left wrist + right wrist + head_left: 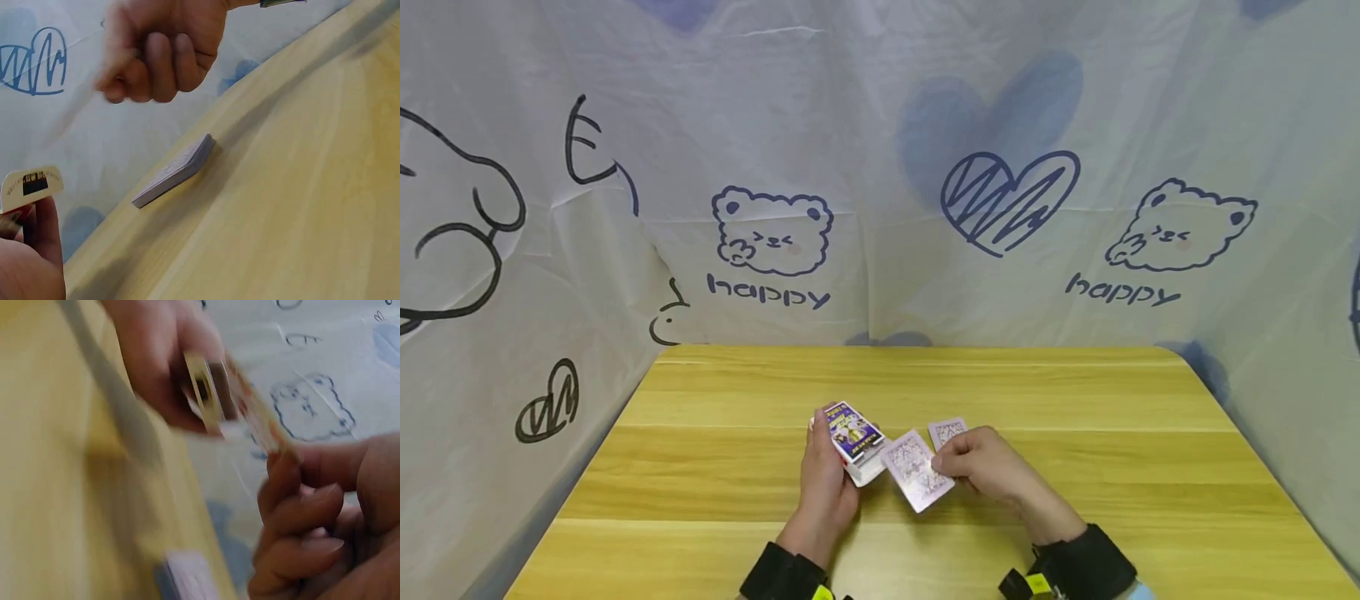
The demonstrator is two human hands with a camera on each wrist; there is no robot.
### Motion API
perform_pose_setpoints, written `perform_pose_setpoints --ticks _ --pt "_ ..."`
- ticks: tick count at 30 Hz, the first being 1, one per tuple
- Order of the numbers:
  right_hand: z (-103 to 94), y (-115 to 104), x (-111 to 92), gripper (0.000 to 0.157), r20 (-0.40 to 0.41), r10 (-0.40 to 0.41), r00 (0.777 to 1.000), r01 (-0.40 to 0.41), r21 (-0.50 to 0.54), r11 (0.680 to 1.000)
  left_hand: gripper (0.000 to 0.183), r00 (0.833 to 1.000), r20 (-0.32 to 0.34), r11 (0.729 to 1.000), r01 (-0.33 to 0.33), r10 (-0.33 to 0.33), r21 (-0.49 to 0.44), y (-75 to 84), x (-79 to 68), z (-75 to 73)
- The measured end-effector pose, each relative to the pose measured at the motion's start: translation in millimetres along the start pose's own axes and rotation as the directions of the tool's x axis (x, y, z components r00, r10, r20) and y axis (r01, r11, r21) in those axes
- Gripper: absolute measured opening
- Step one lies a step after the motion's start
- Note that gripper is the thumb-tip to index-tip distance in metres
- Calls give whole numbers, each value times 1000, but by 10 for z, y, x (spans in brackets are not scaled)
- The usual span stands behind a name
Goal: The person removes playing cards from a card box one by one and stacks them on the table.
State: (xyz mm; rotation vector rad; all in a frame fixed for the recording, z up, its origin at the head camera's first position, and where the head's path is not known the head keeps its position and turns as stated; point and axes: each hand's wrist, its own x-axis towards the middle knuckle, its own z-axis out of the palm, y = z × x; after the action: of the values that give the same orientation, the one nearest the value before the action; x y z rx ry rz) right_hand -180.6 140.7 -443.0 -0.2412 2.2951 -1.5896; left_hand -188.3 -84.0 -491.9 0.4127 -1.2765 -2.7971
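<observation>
In the head view my left hand (824, 482) grips a playing-card box (854, 433) with a purple and yellow printed face. The box's white end flap (34, 186) sticks out in the left wrist view. My right hand (992, 468) pinches a playing card (916, 472) by its edge between thumb and forefinger, patterned back upward. The card's far edge is close to the box's flap end; whether they touch I cannot tell. A stack of playing cards (175, 172) lies on the table, partly behind the right hand in the head view.
The yellow wood-grain table (715, 467) lies under both hands. Behind it and at its sides hangs a pale cloth (880, 167) with blue and black drawings of bears and hearts. Black straps (1086, 562) circle both wrists.
</observation>
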Motion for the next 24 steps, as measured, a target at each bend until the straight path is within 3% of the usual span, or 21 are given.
perform_pose_setpoints --ticks 2,4,7,12,24 --pt "-120 29 26 17 -128 -10 992 -2 -95 995 73 999 -33 1000 -1 0 -29 17 24 -15" --pt "-230 79 57 17 -248 -11 969 -36 -183 983 70 999 -37 999 11 -13 -49 26 36 -24" --pt "-351 174 102 19 -342 26 939 -108 -221 969 66 999 -20 997 45 -46 -70 27 35 -29" --pt "-415 298 152 21 -343 80 936 -158 -208 965 69 998 5 996 64 -64 -55 15 12 -22" --pt "-281 422 212 20 -344 127 930 -202 -190 961 69 998 -2 997 64 -64 -50 6 12 -8"
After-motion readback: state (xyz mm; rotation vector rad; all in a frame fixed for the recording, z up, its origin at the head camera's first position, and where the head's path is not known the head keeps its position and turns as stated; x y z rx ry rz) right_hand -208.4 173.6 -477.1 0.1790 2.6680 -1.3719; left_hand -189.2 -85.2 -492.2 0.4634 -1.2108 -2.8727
